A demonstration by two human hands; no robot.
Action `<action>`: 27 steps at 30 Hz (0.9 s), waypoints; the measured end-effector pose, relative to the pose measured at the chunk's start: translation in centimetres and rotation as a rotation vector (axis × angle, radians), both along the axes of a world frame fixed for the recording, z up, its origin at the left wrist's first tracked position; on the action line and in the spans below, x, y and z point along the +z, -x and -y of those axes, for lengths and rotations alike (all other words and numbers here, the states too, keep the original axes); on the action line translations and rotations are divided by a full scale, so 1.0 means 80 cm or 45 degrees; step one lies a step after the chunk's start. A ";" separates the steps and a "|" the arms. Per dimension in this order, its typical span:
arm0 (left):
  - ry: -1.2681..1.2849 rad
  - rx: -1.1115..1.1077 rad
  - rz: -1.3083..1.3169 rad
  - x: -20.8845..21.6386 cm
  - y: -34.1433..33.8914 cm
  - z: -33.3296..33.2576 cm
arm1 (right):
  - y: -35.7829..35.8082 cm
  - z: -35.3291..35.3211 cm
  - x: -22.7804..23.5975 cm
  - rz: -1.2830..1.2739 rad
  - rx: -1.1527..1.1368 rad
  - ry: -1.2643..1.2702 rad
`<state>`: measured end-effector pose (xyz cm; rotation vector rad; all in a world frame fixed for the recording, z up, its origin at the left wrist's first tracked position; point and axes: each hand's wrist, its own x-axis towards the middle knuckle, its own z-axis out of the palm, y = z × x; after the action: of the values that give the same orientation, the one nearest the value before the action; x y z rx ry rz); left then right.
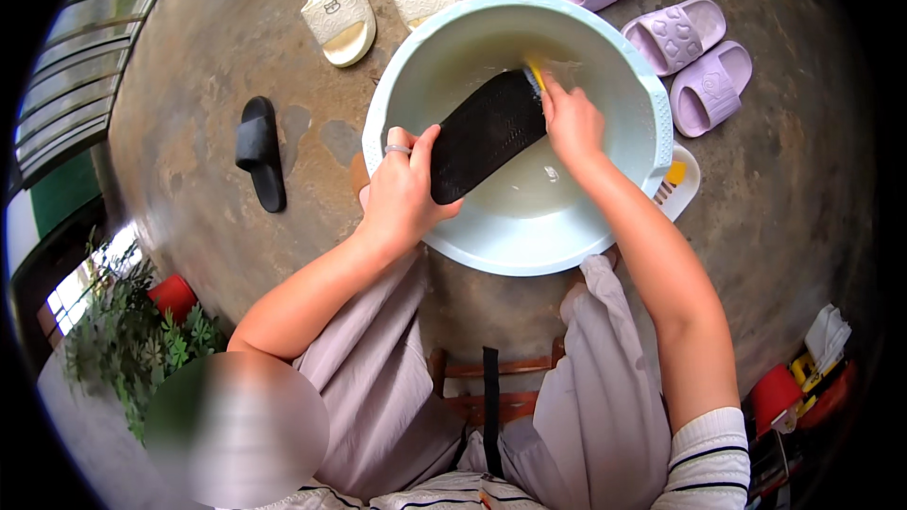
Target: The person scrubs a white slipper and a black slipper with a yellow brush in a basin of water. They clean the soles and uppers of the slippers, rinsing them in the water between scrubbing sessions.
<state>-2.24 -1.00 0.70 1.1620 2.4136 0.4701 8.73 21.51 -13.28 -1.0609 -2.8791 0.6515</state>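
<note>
Over a pale blue basin (529, 255) with cloudy water in it, my left hand (402, 189) grips a black slipper (487, 137) by its near left end. The slipper lies slanted, its sole side facing up. My right hand (573, 123) is closed around a yellow brush (537, 74), mostly hidden by the fingers. Pale bristles touch the slipper's far right end. A second black slipper (263, 156) rests on the floor to the left.
White slippers (338, 9) and several purple slippers (694, 33) lie around the basin's far side. A white slotted item with a yellow part (677, 179) sits by its right rim. Potted plants (142, 331) stand at left, a red container (777, 392) at lower right.
</note>
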 end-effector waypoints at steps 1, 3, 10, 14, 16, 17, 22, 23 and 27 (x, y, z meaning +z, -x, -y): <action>-0.010 -0.010 -0.018 0.001 0.003 -0.002 | 0.001 0.004 0.004 0.035 -0.013 0.027; -0.046 0.018 -0.017 0.002 0.005 -0.006 | -0.002 0.032 0.019 0.106 -0.040 0.085; -0.103 0.102 0.031 0.002 0.011 0.001 | -0.053 0.125 0.171 -0.410 0.264 0.739; -0.324 0.117 0.098 -0.009 0.006 -0.006 | -0.066 0.093 0.137 -0.312 0.223 0.518; -0.341 0.103 0.077 -0.011 0.008 -0.009 | -0.058 0.101 0.149 -0.484 0.292 0.594; -0.341 0.102 0.060 -0.007 0.009 -0.011 | -0.052 0.106 0.161 -0.570 0.326 0.634; -0.425 0.140 0.069 -0.008 0.020 -0.016 | -0.035 0.088 0.155 -0.460 0.313 0.428; -0.446 0.171 0.137 -0.012 0.020 -0.019 | -0.037 0.092 0.154 -0.511 0.316 0.459; -0.413 0.169 0.033 -0.009 0.024 -0.011 | -0.043 0.113 0.162 -0.576 0.402 0.509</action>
<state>-4.12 -0.10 0.01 1.1146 2.4633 0.9417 12.19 12.49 -0.33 -0.3861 -2.5793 1.3279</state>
